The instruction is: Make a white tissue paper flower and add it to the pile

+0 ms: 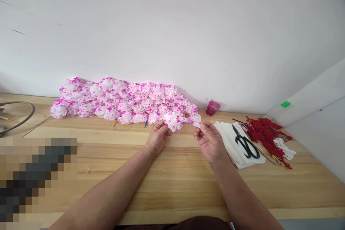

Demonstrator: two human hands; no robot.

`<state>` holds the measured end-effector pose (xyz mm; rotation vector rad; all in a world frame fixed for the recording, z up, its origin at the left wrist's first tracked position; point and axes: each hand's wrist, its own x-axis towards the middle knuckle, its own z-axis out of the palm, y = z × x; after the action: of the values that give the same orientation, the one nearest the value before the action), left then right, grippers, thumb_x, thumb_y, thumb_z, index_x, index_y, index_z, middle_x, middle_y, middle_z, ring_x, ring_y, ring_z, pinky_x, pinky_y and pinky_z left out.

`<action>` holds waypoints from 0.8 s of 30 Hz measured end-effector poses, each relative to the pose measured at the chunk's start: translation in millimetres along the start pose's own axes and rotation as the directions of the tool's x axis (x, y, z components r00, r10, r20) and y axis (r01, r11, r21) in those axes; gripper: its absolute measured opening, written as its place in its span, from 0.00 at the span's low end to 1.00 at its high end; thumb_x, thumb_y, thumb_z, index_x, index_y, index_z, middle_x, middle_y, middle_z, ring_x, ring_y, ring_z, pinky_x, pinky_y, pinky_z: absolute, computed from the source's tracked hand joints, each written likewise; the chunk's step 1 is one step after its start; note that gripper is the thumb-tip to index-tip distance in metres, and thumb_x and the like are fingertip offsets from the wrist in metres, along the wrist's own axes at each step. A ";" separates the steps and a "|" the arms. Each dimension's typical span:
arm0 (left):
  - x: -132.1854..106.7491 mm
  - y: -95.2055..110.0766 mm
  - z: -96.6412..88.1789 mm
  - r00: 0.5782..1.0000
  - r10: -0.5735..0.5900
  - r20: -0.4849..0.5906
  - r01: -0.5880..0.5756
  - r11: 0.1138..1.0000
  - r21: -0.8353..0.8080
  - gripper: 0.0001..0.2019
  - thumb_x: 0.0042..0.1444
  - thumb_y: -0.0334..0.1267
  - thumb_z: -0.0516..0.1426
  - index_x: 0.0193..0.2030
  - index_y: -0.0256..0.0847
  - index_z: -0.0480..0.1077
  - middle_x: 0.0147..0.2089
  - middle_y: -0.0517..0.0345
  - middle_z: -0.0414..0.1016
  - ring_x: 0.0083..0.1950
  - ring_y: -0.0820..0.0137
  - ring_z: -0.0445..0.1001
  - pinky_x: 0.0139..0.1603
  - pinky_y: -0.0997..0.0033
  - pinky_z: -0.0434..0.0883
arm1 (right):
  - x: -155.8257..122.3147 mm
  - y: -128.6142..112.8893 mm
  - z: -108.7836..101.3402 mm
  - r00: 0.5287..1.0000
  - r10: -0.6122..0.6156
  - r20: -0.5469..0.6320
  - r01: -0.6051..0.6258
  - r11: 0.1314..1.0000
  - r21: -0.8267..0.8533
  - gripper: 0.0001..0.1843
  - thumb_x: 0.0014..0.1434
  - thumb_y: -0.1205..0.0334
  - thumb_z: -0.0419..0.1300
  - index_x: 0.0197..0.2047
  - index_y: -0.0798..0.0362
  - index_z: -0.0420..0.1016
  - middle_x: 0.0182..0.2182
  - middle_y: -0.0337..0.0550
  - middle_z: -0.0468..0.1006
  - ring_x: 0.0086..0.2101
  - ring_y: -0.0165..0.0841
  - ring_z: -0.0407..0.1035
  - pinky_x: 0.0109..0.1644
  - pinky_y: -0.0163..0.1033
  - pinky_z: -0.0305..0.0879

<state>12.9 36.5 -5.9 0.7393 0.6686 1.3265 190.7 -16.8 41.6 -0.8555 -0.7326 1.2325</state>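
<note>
A white paper flower with magenta-tipped petals (173, 120) is pinched at its underside by my left hand (158, 137). From its right side a narrow pink-and-white paper strip (191, 121) stretches across to my right hand (210, 141), whose thumb and fingers are closed on the strip's end. Behind the held flower lies a long heap of similar paper flowers (115, 99) against the wall. My left fingertips are partly hidden under the flower.
A magenta-stained plastic cup (213, 107) stands by the wall. To the right, black scissors (245, 143) lie on a stack of white paper (229, 136), beside crumpled red material (265, 134). A dark curved cable (29, 116) is at the left of the wooden table (172, 187).
</note>
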 end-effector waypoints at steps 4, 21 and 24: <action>0.7 0.4 -0.2 1.000 0.011 -0.028 -0.011 1.000 0.014 0.10 0.41 0.37 0.67 0.24 0.38 0.70 0.21 0.63 0.69 0.24 0.77 0.64 0.28 0.74 0.63 | 0.2 5.8 -0.9 1.000 -0.001 0.015 0.003 0.997 -0.072 0.13 0.48 0.56 0.74 0.34 0.50 0.78 0.25 0.37 0.77 0.27 0.27 0.68 0.32 0.33 0.62; -1.7 0.6 -1.0 0.972 0.232 -0.024 -0.203 0.893 0.400 0.05 0.47 0.35 0.62 0.28 0.40 0.70 0.23 0.64 0.68 0.27 0.75 0.63 0.32 0.75 0.61 | -0.8 2.0 0.4 0.999 -0.051 -0.004 0.050 0.996 -0.076 0.12 0.50 0.56 0.73 0.35 0.49 0.77 0.25 0.37 0.76 0.27 0.28 0.67 0.31 0.35 0.61; -2.5 1.6 -0.3 0.962 0.273 -0.011 -0.239 0.861 0.448 0.04 0.47 0.34 0.62 0.29 0.40 0.70 0.25 0.64 0.68 0.27 0.75 0.62 0.31 0.75 0.60 | -0.9 2.3 -0.3 0.991 -0.132 0.004 0.132 0.984 -0.123 0.10 0.53 0.57 0.72 0.36 0.48 0.77 0.26 0.36 0.76 0.28 0.28 0.67 0.32 0.36 0.61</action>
<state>11.4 34.1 -4.8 1.1870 0.9774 1.4661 189.6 -17.5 39.5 -0.8954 -0.8557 1.0758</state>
